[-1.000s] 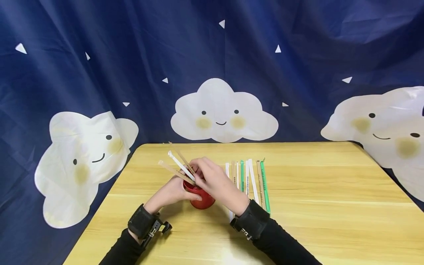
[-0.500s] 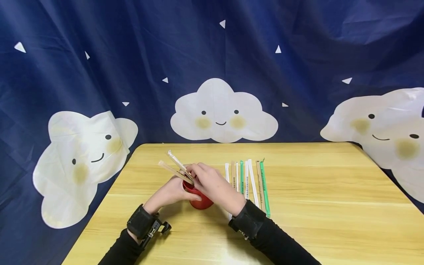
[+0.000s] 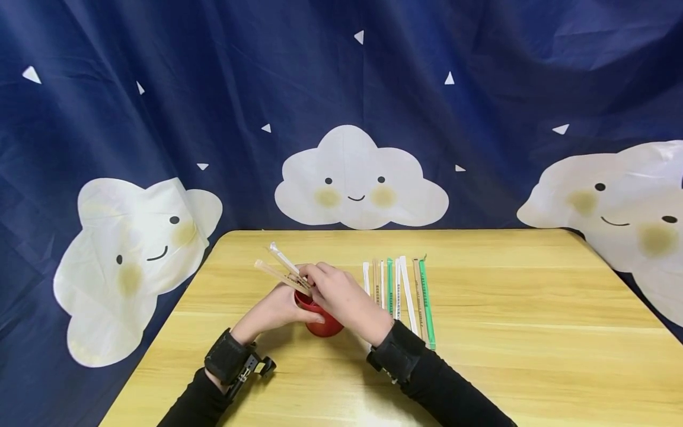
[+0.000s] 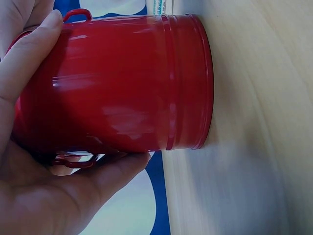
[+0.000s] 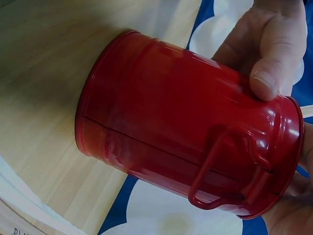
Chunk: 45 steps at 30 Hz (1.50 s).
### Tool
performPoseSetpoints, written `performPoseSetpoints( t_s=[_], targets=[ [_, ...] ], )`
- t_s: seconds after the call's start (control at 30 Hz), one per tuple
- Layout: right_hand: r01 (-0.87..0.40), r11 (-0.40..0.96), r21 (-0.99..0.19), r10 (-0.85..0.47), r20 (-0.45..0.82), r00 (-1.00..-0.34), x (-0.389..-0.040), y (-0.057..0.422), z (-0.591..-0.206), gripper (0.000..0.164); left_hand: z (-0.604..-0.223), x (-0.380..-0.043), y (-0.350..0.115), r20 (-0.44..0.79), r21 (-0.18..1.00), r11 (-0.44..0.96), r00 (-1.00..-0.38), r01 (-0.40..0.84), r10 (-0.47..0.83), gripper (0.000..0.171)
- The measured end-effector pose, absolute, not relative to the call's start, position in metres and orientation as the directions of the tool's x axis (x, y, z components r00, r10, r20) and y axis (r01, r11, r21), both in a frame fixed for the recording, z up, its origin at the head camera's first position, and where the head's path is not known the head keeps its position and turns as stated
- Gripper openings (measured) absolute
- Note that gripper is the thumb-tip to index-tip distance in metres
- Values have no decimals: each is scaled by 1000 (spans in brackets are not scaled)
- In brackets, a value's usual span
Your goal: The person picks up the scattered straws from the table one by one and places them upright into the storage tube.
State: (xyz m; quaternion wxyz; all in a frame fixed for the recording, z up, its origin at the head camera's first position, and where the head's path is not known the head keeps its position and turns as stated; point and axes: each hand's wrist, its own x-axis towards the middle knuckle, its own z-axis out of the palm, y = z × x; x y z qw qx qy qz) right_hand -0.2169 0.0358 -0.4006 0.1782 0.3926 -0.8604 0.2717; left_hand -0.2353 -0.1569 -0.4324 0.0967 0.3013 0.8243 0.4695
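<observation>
A red metal pail [image 3: 326, 325] with small looped handles stands on the table, seen close up in both wrist views. My left hand [image 3: 273, 309] grips it from the left side, thumb near the rim. My right hand [image 3: 349, 299] is over the pail's mouth, and its fingers pinch a brown paper-wrapped straw whose upper part shows beside a white wrapped straw [image 3: 278, 252]. Another brown wrapped straw [image 3: 273, 271] leans out of the pail to the left. The straws' lower ends are hidden by the hands and the pail wall.
To the right of the pail several wrapped straws lie side by side, among them a green straw [image 3: 427, 308] at the right end and a white straw [image 3: 408, 293]. The wooden table [image 3: 533, 332] extends further right. A dark blue curtain [image 3: 480, 107] with clouds hangs behind.
My right hand has lowered a brown straw into the pail, so its top, which stuck up high, now sits lower among the others. The left hand and the pail have stayed put.
</observation>
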Motion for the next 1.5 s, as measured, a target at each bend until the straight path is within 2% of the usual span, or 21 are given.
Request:
performPoseSetpoints(
  t_s=[0.67, 1.03, 1.33, 1.5],
  targets=[
    [-741, 592, -317, -567, 490, -662, -215, 33, -401, 35, -435, -234, -157, 114, 840, 374, -802, 392, 586, 66],
    [-753, 577, -316, -543, 540, -643, -213, 34, -403, 28, -435, -235, -158, 116, 832, 383, -801, 402, 587, 70],
    [-743, 594, -308, -529, 547, -649, -213, 33, -402, 29, -435, -236, -157, 113, 833, 385, -804, 397, 584, 70],
    [-735, 581, -349, -534, 518, -668, -212, 34, -399, 35, -434, -235, -158, 109, 835, 390, -811, 388, 574, 70]
  ],
)
